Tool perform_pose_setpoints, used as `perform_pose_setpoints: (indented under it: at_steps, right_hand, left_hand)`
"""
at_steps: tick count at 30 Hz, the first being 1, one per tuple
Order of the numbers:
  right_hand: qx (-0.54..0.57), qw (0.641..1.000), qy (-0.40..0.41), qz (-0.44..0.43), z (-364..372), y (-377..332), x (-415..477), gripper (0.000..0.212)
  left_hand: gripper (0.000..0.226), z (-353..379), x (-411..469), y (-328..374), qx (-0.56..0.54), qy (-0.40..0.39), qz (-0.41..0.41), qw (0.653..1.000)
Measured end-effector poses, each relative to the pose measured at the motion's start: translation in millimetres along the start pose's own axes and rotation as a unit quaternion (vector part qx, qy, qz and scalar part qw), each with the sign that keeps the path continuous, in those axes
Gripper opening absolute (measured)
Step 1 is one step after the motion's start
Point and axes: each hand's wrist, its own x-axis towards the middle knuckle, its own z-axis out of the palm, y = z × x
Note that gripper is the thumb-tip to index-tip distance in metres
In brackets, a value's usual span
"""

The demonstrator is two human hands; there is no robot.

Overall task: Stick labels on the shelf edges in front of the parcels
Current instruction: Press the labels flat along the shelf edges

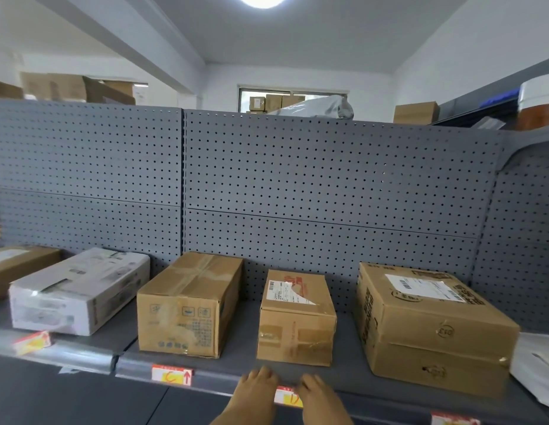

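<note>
Label marked D is sandwiched between two hands on the shelf edge, right in front of the small brown box; left hand is at its left end, right hand at its right end; fingers look laid over the lip and pressing, not wrapped round anything, so nothing's actually being gripped, though it's blurry down there; looks to me like the smoothing-down step. Moving outward, the C label sits under the big taped carton; another label is below the white box; one more red-and-white label peeks in at the bottom, below the large carton; grey pegboard runs behind everything. What could go wrong, imo: press harder on one side and the D goes on crooked, or a corner doesn't bite on that rounded strip and curls up; also the small box stands close to the front, so fingers reaching over the lip could shove it out of line with its label.
</note>
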Motion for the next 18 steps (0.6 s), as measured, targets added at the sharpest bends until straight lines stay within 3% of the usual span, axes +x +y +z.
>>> perform_pose_setpoints:
  at_steps: [1,3,4,6,7,8,10,12,14,18]
  right_hand:
    - [-0.017,0.999,0.023,-0.022,7,-2,5,0.044]
    - [0.089,0.993,0.036,0.062,18,-2,15,0.067]
    - [0.086,0.993,0.01,0.08,21,4,20,0.06]
    - [0.007,0.994,0.081,0.072,19,4,20,0.024]
    - [-0.004,0.996,0.069,0.064,5,-6,8,0.015]
    - [0.034,0.998,0.014,0.052,-1,-11,1,0.016]
    - [0.028,0.997,0.05,0.056,-2,-11,3,0.024]
    - [0.01,0.999,0.032,0.03,-4,-9,4,0.022]
    - [0.027,0.998,0.01,0.06,-9,-12,4,0.019]
    - [-0.008,0.997,0.063,0.033,-20,-26,3,0.035]
  left_hand:
    - [0.05,2,1,-1,0.007,0.001,0.001,1.0]
    - [0.051,-2,-1,0,0.011,0.001,0.002,1.0]
    - [0.051,-3,0,-1,0.008,0.001,-0.002,1.0]
    - [0.051,-4,2,-2,0.006,0.003,-0.014,1.0]
    - [0.051,-4,2,-3,0.009,0.005,-0.012,1.0]
    - [0.051,-3,3,-4,0.013,0.006,-0.011,1.0]
    - [0.05,-4,1,-4,0.018,0.006,-0.007,1.0]
    - [0.05,-5,0,-6,0.021,0.004,-0.007,1.0]
    - [0.051,-9,-4,-10,0.015,0.018,-0.001,1.0]
    - [0.05,-22,-17,-24,0.014,0.084,-0.012,0.996]
